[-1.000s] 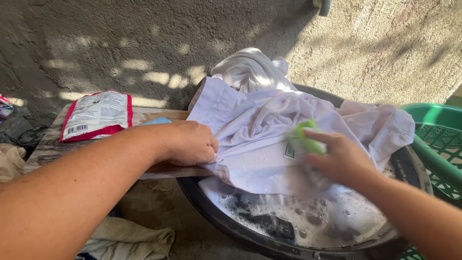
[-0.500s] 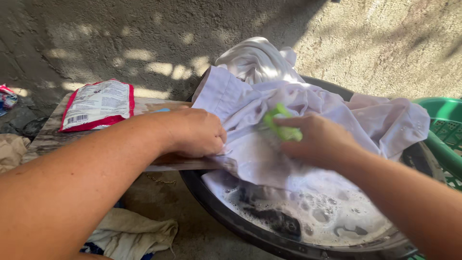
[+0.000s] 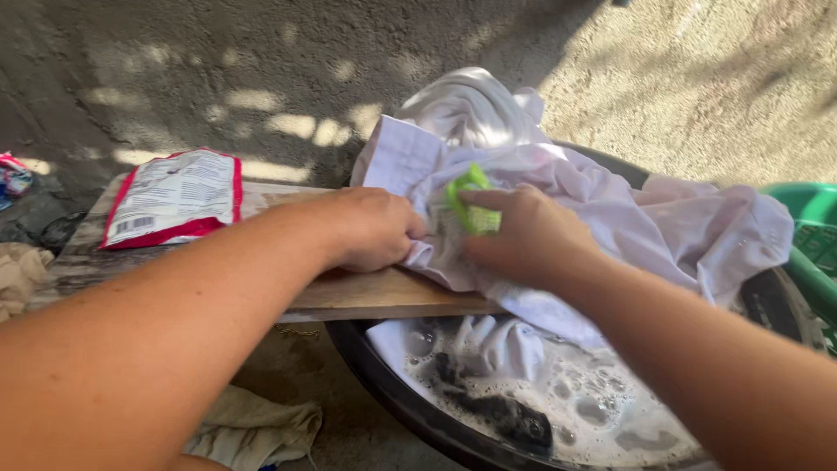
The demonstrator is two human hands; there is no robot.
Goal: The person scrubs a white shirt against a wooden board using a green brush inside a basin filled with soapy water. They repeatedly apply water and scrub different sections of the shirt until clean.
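A wet white shirt (image 3: 628, 209) lies spread over a wooden board (image 3: 384, 296) and the rim of a dark basin (image 3: 384, 384). My left hand (image 3: 370, 228) is closed on the shirt's edge, pinning it to the board. My right hand (image 3: 523, 235) grips a green scrub brush (image 3: 471, 202) and presses it on the shirt, right beside the left hand. Soapy water (image 3: 602, 401) with a dark garment (image 3: 506, 410) fills the basin below.
A red and white detergent pouch (image 3: 170, 196) lies on the board's left end. A green plastic laundry basket (image 3: 811, 235) stands at the right. Crumpled beige cloths (image 3: 253, 427) lie on the concrete ground. A rough plastered wall rises behind.
My right hand has carried the brush leftward across the shirt, from over the basin to the board beside my left hand. The shirt's lower part has slid up, baring more of the board.
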